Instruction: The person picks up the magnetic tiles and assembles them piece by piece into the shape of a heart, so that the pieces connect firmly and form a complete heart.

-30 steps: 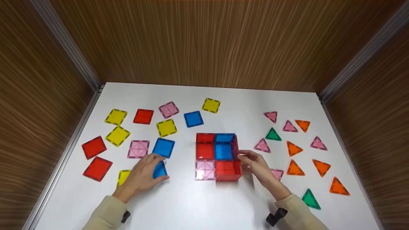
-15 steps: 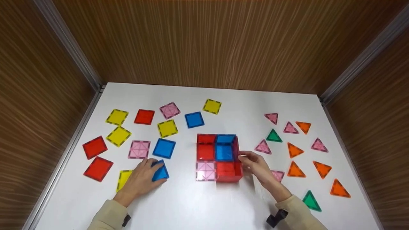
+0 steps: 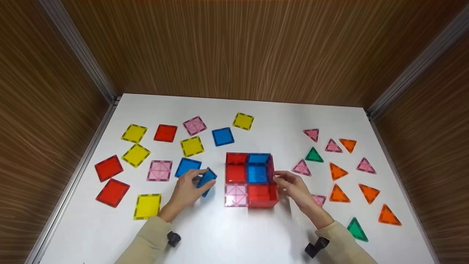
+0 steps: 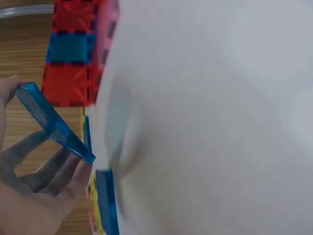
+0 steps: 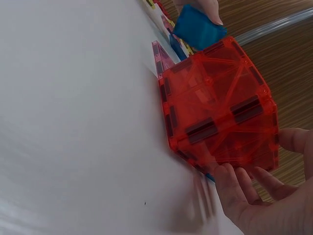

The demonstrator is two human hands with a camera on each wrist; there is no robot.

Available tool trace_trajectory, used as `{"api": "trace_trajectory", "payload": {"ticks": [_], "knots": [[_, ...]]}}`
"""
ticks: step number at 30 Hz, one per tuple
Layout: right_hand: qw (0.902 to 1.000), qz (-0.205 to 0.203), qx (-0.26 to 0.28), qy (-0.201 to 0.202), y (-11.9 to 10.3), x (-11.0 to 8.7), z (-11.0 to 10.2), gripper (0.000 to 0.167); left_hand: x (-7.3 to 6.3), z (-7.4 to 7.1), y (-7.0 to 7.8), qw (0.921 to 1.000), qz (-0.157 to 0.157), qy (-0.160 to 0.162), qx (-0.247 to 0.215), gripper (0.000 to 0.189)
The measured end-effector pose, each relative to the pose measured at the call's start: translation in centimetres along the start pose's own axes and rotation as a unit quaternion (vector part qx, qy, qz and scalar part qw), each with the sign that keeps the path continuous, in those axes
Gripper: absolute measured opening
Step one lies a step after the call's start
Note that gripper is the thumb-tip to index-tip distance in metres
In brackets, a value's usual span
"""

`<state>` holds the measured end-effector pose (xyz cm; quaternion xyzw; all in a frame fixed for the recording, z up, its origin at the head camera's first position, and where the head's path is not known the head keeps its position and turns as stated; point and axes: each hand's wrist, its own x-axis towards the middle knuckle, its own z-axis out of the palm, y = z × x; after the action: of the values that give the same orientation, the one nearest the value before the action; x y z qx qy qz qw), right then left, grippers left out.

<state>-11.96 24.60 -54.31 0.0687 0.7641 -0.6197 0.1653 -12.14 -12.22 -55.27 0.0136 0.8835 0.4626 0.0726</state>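
My left hand [image 3: 187, 189] pinches a blue square magnetic tile [image 3: 207, 179] between thumb and fingers. The tile is tilted and raised off the table; the left wrist view shows it edge-on [image 4: 56, 122]. To its right stands a box-like structure [image 3: 258, 196] of red, blue and pink square tiles. Its front-left cell has only a flat pink tile [image 3: 235, 195] visible. My right hand [image 3: 296, 192] touches the structure's right wall with its fingertips. In the right wrist view the fingers [image 5: 234, 188] lie along the red wall, with the thumb near the upper edge.
Loose square tiles in yellow [image 3: 147, 206], red [image 3: 112, 193], pink [image 3: 159, 170] and blue [image 3: 222, 136] lie flat on the left and at the back. Several triangular tiles in orange [image 3: 339, 193], green [image 3: 356, 230] and pink [image 3: 301, 167] lie on the right. Wood-patterned walls [image 3: 234, 51] surround the white table.
My left hand has picked the blue square tile up from the table, tilted it and moved it right towards the structure. My right hand has stayed at the right wall.
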Motion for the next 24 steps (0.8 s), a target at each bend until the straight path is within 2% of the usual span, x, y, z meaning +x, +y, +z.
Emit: {"api": "trace_trajectory", "payload": {"ticks": [6,10,19,22,24], "knots": [[1.0,0.002,-0.009,0.001,-0.1,0.1,0.0,0.048,1.9,2.3,0.8,0.9949,0.002,0.011,-0.1,0.05],[1.0,0.003,-0.008,0.002,-0.1,0.1,-0.2,0.048,3.2,3.5,1.5,0.9905,-0.012,0.01,-0.137,0.049],[1.0,-0.001,-0.004,0.003,0.0,-0.1,-0.2,0.045,5.2,5.1,2.8,0.9879,-0.053,0.009,-0.146,0.059],[1.0,-0.001,-0.006,0.003,0.0,0.0,-0.2,0.044,5.6,5.4,3.1,0.9886,-0.065,0.018,-0.135,0.059],[1.0,-0.003,-0.006,0.004,0.1,0.1,-0.1,0.045,5.7,5.4,3.2,0.9907,-0.063,0.03,-0.117,0.056]]}}
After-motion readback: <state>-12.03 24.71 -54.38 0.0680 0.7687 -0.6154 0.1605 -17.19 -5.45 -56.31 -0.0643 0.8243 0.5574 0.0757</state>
